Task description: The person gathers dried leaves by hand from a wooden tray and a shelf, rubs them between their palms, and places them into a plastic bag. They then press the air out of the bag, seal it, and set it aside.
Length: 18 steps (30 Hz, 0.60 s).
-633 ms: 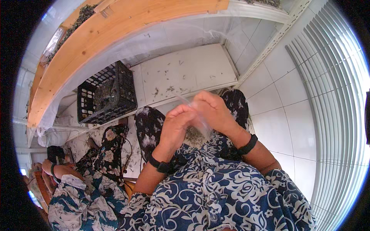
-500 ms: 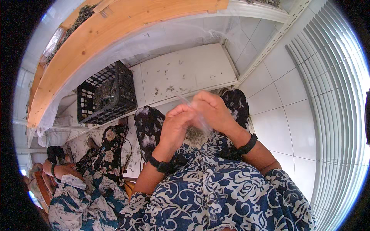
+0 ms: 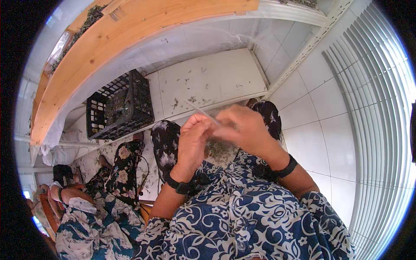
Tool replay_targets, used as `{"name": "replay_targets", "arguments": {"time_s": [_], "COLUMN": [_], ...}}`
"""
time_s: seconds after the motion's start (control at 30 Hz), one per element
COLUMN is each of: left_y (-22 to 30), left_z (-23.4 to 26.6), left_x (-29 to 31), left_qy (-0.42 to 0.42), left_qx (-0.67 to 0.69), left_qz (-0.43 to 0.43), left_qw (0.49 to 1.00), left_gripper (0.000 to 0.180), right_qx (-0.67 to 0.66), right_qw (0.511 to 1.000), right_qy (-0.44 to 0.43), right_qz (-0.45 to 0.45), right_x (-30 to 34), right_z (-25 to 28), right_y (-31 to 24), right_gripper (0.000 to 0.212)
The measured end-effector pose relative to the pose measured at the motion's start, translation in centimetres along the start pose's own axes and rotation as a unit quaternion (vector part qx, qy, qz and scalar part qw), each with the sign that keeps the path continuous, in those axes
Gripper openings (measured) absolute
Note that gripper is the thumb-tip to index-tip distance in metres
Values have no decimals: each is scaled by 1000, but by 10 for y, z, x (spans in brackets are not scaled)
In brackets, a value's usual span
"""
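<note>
My left hand [image 3: 193,138] is closed in a pinch, and a thin, pale, straight strip [image 3: 197,109] slants up and leftward out of its fingers. Close beside it my right hand [image 3: 248,131] is curled, its fingertips meeting near the strip's lower end. Motion blurs those fingers. A small dark bit shows between them, too smeared to name. Beneath both hands, between my knees, lies a heap of dry, grey-green crumbled plant bits [image 3: 220,151], partly covered by the hands.
A black plastic crate [image 3: 141,102] with dark plant matter stands left of a white ledge [image 3: 212,78] strewn with bits. A wooden-edged shelf [image 3: 130,39] arches overhead. Slatted metal [image 3: 368,108] runs along the right. A co-worker in floral clothes [image 3: 99,225] sits at my left.
My right hand has turned and moved slightly right, its fingers now apart from the strip's upper part. The strip has shifted left and lies flatter, and more of the plant heap shows.
</note>
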<state>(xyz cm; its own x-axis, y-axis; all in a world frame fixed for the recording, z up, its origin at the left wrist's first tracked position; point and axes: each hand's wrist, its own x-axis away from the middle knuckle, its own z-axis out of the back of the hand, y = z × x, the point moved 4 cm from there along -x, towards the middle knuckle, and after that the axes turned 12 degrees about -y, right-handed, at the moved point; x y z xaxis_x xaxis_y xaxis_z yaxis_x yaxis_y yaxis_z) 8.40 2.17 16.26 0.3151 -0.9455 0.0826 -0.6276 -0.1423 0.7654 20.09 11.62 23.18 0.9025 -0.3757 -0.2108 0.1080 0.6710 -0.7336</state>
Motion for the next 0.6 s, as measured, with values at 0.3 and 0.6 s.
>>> {"name": "replay_targets", "arguments": {"time_s": [0.3, 0.6], "left_y": [-8, -6], "left_z": [0, -5], "left_x": [1, 2], "left_qy": [8, -24], "left_qx": [-31, -2], "left_qz": [12, 23], "left_qw": [999, 999], "left_gripper": [9, 10], "right_qx": [62, -204], "right_qw": [998, 972], "right_qy": [25, -44], "right_qz": [2, -104], "right_x": [-1, 0], "right_z": [-23, -18], "right_y": [13, 24], "right_gripper": [15, 12]}}
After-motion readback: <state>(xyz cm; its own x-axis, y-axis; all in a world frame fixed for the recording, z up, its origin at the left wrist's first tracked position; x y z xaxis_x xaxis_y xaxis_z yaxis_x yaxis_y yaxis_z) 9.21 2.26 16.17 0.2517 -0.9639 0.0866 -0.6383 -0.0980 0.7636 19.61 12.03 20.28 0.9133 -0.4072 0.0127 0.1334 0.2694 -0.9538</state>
